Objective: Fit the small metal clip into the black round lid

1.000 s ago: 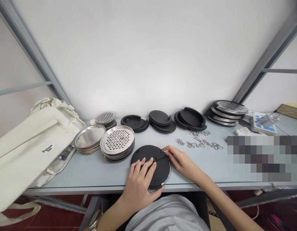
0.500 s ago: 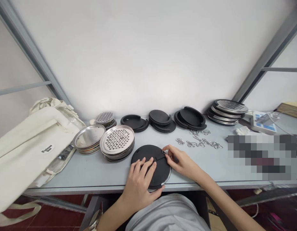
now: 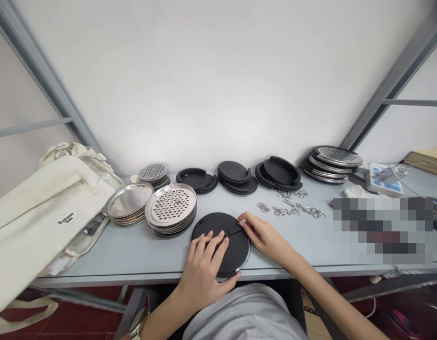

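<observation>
A round black lid point(image 3: 218, 227) with a metal rim lies at the table's front edge. My left hand point(image 3: 204, 269) rests flat on its near half, fingers spread apart. At the lid's right edge, my right hand point(image 3: 263, 235) pinches a small wire clip point(image 3: 240, 223) between thumb and fingertips, with the clip touching the lid.
Stacks of perforated steel discs point(image 3: 171, 206) and plain steel plates point(image 3: 129, 203) stand left of the lid. Black lid stacks point(image 3: 279, 174) and one finished stack point(image 3: 332, 163) line the back. Loose wire clips point(image 3: 292, 208) lie to the right. A cream cloth bag point(image 3: 44, 212) fills the left end.
Both hands stay on the lid; my right hand's fingertips have shifted slightly at the clip. The view has drifted a little.
</observation>
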Demonstrator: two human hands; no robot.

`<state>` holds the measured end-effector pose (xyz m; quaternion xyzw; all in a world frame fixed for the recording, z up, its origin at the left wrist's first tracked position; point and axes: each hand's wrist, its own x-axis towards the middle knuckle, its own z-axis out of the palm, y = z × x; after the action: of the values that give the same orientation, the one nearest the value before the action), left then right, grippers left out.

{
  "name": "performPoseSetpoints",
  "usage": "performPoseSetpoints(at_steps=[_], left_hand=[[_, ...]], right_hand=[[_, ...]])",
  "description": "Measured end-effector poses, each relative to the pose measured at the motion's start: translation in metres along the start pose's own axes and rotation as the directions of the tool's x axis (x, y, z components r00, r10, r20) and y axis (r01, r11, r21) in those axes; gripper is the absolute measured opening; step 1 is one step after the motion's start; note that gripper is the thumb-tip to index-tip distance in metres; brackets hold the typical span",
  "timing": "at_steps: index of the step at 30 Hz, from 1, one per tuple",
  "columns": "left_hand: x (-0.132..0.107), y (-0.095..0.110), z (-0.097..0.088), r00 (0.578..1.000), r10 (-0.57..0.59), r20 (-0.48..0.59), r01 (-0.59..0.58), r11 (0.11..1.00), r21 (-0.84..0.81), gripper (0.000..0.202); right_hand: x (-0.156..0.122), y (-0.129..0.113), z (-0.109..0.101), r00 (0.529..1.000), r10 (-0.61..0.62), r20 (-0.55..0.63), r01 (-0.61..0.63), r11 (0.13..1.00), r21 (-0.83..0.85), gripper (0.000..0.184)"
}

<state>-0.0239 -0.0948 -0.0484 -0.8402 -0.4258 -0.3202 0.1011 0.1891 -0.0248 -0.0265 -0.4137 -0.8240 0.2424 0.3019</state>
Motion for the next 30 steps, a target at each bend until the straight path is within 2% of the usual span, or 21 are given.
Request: performPoseSetpoints(at_steps=[7,19,30], left_hand=[[0.0,0.001,0.0,1.0,-0.006,0.0,0.006,1.0,-0.013,0.053],[0.002,0.001,-0.001,1.0,-0.002,-0.009,0.002,1.0,0.008,0.052],[0.002,0.002,-0.001,1.0,-0.005,-0.01,0.005,1.0,0.012,0.052]], right_hand=[[0.0,-0.001,0.004,0.999,-0.035,-0.014,0.034,0.998,-0.061,0.014],[-0.002,0.001,0.011,1.0,-0.011,-0.017,0.009,0.989,-0.146,0.015],[-0.003,0.003,0.01,0.999,-0.014,-0.049,0.011,0.998,-0.061,0.014]])
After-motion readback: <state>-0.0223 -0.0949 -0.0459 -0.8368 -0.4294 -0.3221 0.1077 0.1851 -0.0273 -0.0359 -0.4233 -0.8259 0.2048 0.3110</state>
